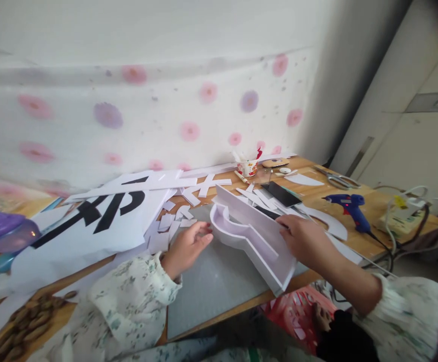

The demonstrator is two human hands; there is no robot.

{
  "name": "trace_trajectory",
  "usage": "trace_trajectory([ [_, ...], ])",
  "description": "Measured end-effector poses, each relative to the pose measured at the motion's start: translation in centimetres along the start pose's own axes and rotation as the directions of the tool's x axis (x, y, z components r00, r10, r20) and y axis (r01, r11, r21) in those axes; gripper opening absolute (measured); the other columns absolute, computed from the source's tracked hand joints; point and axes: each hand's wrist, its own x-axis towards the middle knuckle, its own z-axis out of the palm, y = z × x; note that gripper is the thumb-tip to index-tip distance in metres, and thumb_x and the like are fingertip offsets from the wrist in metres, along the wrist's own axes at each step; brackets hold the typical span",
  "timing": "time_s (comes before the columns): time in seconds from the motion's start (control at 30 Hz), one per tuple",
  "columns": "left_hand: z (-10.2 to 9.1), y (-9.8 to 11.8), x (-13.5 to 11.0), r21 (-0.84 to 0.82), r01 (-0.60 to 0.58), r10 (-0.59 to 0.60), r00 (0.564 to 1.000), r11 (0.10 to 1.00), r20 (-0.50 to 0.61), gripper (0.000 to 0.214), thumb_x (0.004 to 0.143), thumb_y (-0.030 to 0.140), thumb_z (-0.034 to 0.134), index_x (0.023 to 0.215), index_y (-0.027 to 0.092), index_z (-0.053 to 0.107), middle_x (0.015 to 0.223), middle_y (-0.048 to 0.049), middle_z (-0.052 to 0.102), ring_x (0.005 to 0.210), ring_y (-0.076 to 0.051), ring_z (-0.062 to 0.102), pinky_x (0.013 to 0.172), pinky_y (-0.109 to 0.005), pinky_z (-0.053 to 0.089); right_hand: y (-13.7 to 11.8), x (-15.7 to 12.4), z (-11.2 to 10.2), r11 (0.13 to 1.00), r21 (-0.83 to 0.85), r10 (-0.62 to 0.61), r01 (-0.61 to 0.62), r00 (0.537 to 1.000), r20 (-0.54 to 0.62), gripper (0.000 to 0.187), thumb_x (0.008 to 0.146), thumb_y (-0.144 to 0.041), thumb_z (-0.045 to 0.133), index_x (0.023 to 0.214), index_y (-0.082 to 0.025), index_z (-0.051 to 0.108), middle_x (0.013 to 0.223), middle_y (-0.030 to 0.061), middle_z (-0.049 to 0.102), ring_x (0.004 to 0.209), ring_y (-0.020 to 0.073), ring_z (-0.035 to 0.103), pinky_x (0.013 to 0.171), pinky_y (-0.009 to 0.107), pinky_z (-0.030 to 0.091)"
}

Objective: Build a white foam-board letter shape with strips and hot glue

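A white foam-board shape (258, 236) with raised walls, one end curved, rests tilted over a grey cutting mat (204, 281). My right hand (302, 241) is closed at the shape's right wall; its fingertips are partly hidden behind that wall. A thin dark strip (267, 213) lies just beyond the wall by these fingers, and I cannot tell whether they touch it. At the curved end, my left hand (191, 246) is open, thumb and fingers apart, with nothing in it. White foam offcuts (166, 222) are scattered beyond my left hand.
A blue glue gun (349, 206) with a lit red light stands at right, near cables and a power strip (403, 216). Scissors (337, 178), a dark phone (281, 193) and a cup (247, 167) sit behind. Printed letter sheets (117, 236) cover the left.
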Motion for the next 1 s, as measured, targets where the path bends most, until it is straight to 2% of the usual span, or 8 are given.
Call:
trace_trajectory([
  [0.2,-0.1,-0.1,-0.6,-0.073,0.071,-0.069,0.997,0.995,0.035,0.061,0.083,0.046,0.06,0.135,0.016,0.047,0.134,-0.0157,0.058,0.112,-0.029,0.063,0.093,-0.044,0.052,-2.0,-0.6,2.4,0.987,0.14,-0.066,0.079,0.993,-0.094,0.051,0.082,-0.006,0.043,0.129,-0.02,0.056,0.118,0.011,0.067,0.094,0.0255,0.067,0.077,0.034,0.05],
  [0.33,0.1,-0.4,-0.6,-0.154,0.093,-0.093,0.996,0.984,0.011,0.065,0.083,0.044,0.061,0.138,0.016,0.043,0.141,-0.0159,0.052,0.122,-0.03,0.057,0.101,-0.045,0.049,-3.6,-1.3,2.7,0.956,0.225,-0.173,0.187,0.982,-0.081,0.048,0.078,-0.002,0.041,0.118,-0.017,0.063,0.101,0.0113,0.066,0.085,0.0247,0.067,0.076,0.037,0.052],
  [0.47,0.2,-1.0,-0.3,-0.201,0.091,-0.092,0.996,0.975,0.005,0.061,0.086,0.046,0.058,0.138,0.016,0.043,0.14,-0.0152,0.054,0.126,-0.029,0.054,0.107,-0.046,0.044,-4.6,-1.3,2.9,0.933,0.286,-0.212,0.217,0.976,-0.046,0.044,0.077,-0.001,0.041,0.109,-0.015,0.067,0.093,0.011,0.064,0.083,0.0256,0.066,0.078,0.041,0.052],
  [0.6,-0.1,-1.6,0.2,-0.06,0.07,-0.072,0.997,0.996,-0.038,0.06,0.089,0.049,0.052,0.138,0.017,0.044,0.142,-0.014,0.052,0.132,-0.029,0.048,0.113,-0.049,0.036,-5.2,-0.8,2.9,0.916,0.332,-0.235,0.225,0.972,-0.01,0.04,0.08,-0.003,0.042,0.109,-0.014,0.067,0.095,0.012,0.063,0.086,0.0262,0.065,0.08,0.042,0.052],
  [0.73,-0.4,-1.9,0.5,0.068,0.019,-0.017,1.0,0.997,-0.021,0.055,0.089,0.048,0.05,0.135,0.018,0.048,0.139,-0.0138,0.055,0.131,-0.03,0.049,0.111,-0.051,0.038,-5.5,-0.8,2.9,0.923,0.316,-0.244,0.22,0.969,0.04,0.035,0.084,-0.009,0.043,0.11,-0.015,0.067,0.096,0.0113,0.064,0.082,0.0255,0.066,0.078,0.042,0.052],
  [0.87,-0.7,-1.3,0.0,0.142,0.04,-0.013,0.982,0.989,-0.187,0.056,0.086,0.042,0.055,0.135,0.016,0.047,0.137,-0.016,0.055,0.122,-0.03,0.055,0.106,-0.052,0.042,-4.1,-0.1,2.2,0.927,0.302,-0.227,0.224,0.974,-0.024,0.031,0.092,-0.027,0.046,0.116,-0.016,0.063,0.102,0.0111,0.065,0.078,0.0232,0.066,0.072,0.038,0.053],
  [0.93,-0.9,-0.6,-0.4,0.193,-0.019,0.071,0.961,0.981,-0.267,0.049,0.086,0.037,0.056,0.131,0.018,0.05,0.132,-0.0143,0.057,0.118,-0.028,0.057,0.104,-0.049,0.044,-2.8,1.6,1.4,0.945,0.239,-0.208,0.224,0.974,-0.093,0.031,0.094,-0.03,0.045,0.117,-0.017,0.062,0.106,0.0111,0.065,0.083,0.0222,0.066,0.074,0.036,0.053],
  [1.0,-1.0,0.4,-0.8,0.254,-0.119,0.191,0.94,0.96,-0.283,0.037,0.088,0.031,0.055,0.123,0.02,0.055,0.127,-0.0115,0.06,0.117,-0.025,0.057,0.103,-0.046,0.045,-1.5,4.3,0.6,0.962,0.135,-0.226,0.236,0.971,-0.083,0.03,0.096,-0.026,0.043,0.117,-0.016,0.063,0.112,0.0114,0.066,0.097,0.0216,0.065,0.085,0.034,0.051],
])
